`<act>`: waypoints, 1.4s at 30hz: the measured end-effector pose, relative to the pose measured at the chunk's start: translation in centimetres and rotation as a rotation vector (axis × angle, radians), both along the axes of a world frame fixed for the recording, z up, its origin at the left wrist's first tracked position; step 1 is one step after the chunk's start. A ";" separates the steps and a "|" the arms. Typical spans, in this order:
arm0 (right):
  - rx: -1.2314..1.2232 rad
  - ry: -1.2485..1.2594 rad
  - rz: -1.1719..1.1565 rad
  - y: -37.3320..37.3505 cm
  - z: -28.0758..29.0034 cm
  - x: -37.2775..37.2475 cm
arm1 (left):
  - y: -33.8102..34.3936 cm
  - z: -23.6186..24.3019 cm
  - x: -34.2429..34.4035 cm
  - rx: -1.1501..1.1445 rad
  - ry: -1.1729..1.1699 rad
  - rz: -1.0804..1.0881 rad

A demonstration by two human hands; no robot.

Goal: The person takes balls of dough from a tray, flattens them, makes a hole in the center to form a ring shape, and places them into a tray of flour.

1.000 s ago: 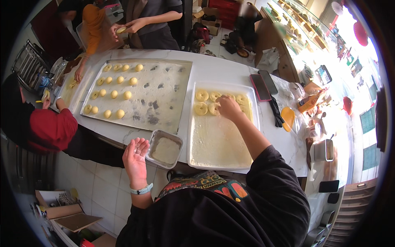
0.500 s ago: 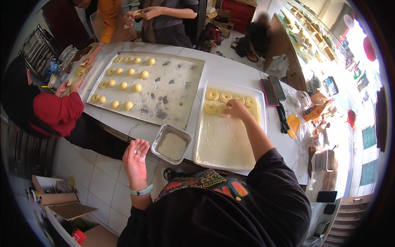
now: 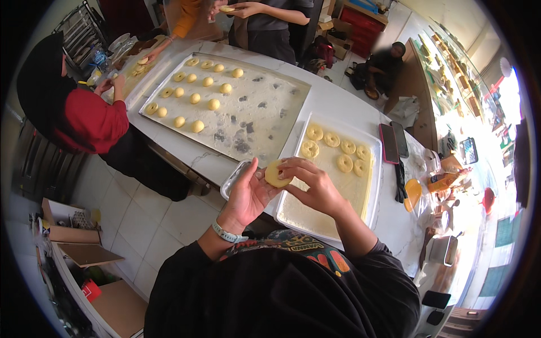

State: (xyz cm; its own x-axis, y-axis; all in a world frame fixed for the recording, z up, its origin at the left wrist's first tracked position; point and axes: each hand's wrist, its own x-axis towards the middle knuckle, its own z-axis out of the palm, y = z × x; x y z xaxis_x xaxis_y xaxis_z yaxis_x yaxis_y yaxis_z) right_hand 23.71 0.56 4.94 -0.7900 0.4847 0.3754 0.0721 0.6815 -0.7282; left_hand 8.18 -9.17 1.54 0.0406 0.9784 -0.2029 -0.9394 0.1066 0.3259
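Note:
A raw dough ring (image 3: 274, 175) is held up between my two hands above the table's near edge. My left hand (image 3: 246, 197) supports it from beneath, palm up with the thumb raised. My right hand (image 3: 313, 185) grips its right side, fingers bent over the top by the hole. Below and to the right lies a white floured tray (image 3: 315, 211), with several dough rings (image 3: 344, 163) in its far part. Partly hidden behind my left hand is a metal container (image 3: 230, 181); its contents do not show.
A large floured baking tray (image 3: 265, 121) holds dough balls and rings on its left side. Two phones (image 3: 389, 143), a black cloth-like item (image 3: 400, 183) and a yellow scraper (image 3: 413, 194) lie at the right. A co-worker in red sleeves (image 3: 96, 121) stands at the left; others work across the table.
My right hand has lifted a dough ring from the white tray and brought it left toward me. My left hand has moved right and up to meet it. The view has shifted.

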 end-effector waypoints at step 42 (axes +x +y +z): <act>-0.684 0.182 -0.220 -0.8 -1.1 2.2 | 2.5 -0.3 1.6 -0.052 0.618 0.111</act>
